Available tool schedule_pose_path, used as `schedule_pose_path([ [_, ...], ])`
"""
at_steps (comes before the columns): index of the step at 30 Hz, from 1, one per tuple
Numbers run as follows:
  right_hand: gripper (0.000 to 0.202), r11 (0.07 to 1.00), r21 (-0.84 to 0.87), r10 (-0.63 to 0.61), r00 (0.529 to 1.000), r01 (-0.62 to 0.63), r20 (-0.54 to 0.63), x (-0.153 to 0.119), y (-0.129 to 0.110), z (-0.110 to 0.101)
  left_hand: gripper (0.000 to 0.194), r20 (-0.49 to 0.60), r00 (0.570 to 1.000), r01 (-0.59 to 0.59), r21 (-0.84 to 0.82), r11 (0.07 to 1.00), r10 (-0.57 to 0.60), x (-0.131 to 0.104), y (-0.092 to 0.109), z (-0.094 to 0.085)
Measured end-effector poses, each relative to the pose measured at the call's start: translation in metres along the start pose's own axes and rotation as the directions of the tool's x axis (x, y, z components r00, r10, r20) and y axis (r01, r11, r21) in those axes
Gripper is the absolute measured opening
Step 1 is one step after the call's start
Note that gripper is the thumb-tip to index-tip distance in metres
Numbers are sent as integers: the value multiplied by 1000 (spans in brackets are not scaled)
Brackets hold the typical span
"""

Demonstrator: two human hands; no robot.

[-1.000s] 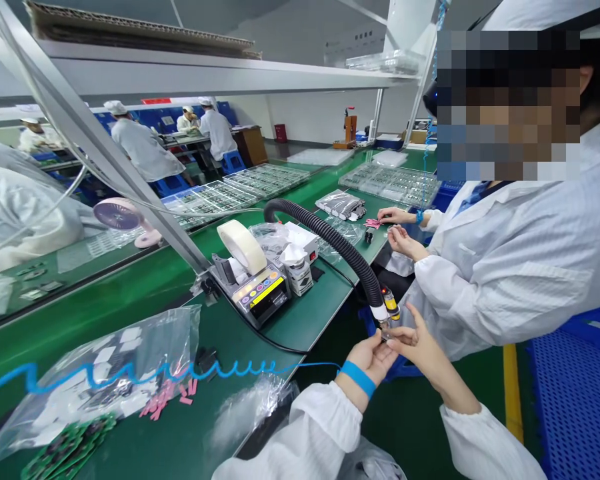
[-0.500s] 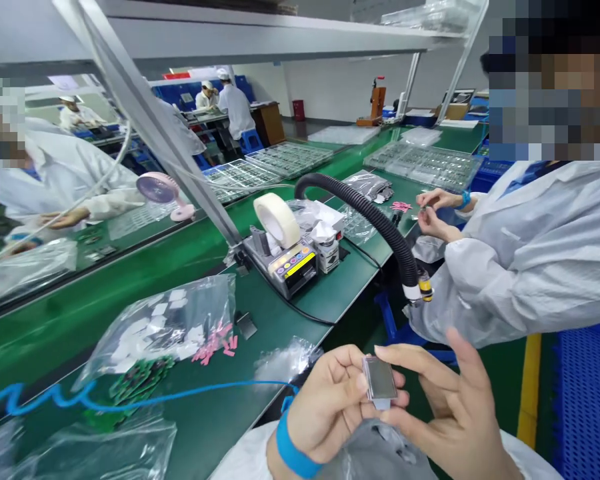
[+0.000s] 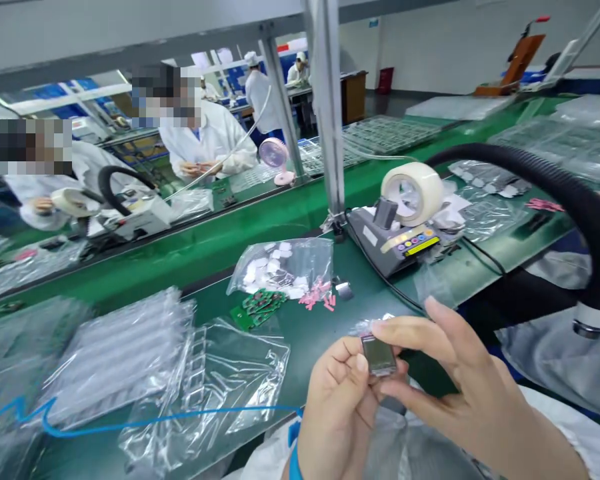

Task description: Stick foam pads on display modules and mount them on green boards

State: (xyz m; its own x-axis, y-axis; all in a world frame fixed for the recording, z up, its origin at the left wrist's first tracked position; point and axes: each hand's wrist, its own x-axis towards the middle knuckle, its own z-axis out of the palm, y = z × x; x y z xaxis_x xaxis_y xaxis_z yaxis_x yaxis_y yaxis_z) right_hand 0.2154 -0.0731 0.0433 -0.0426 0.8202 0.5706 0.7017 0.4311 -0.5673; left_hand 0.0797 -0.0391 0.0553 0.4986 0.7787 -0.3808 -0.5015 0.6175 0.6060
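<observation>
Clamps small screen module (image 3: 379, 355) in left hand (image 3: 343, 400), pinches its edges with right hand (image 3: 463, 380), by green bench's (image 3: 307, 330) near edge

Head view, evenly and coolly lit — I see white glare on the plastic bags (image 3: 240, 367) and a soft sheen on the bench (image 3: 180, 453); the hose (image 3: 545, 180) and background people are slightly blurred.

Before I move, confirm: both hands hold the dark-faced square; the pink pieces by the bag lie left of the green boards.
Wrong side: the head view shows the pink pieces right of the green boards. Left hand and right hand do hold the square.
</observation>
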Motion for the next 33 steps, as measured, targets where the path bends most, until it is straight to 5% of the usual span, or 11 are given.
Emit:
schedule_pose_path([
  [6,72,998,-19,-68,998,68,6,22,-13,28,16,-61,994,-94,-46,994,91,-7,15,-23],
  [12,55,998,53,16,990,-23,137,36,-14,36,15,-51,995,-86,-122,989,80,-2,20,-36],
  [18,64,986,137,80,992,-94,102,35,-11,46,18,-33,999,-39,-139,990,34,1,20,-51],
  [26,59,973,183,111,982,-138,153,33,-11,47,21,-45,993,-116,-139,984,110,-3,26,-50],
  [29,71,921,348,108,972,-177,210,39,-10,40,18,18,998,-56,-238,970,62,-3,27,-48],
  [31,65,837,519,131,985,-173,116,44,-10,33,15,64,997,-10,-303,953,31,-2,27,-48],
  [33,35,767,616,230,973,-181,1,48,-11,27,13,91,996,16,-338,941,16,-1,26,-48],
])
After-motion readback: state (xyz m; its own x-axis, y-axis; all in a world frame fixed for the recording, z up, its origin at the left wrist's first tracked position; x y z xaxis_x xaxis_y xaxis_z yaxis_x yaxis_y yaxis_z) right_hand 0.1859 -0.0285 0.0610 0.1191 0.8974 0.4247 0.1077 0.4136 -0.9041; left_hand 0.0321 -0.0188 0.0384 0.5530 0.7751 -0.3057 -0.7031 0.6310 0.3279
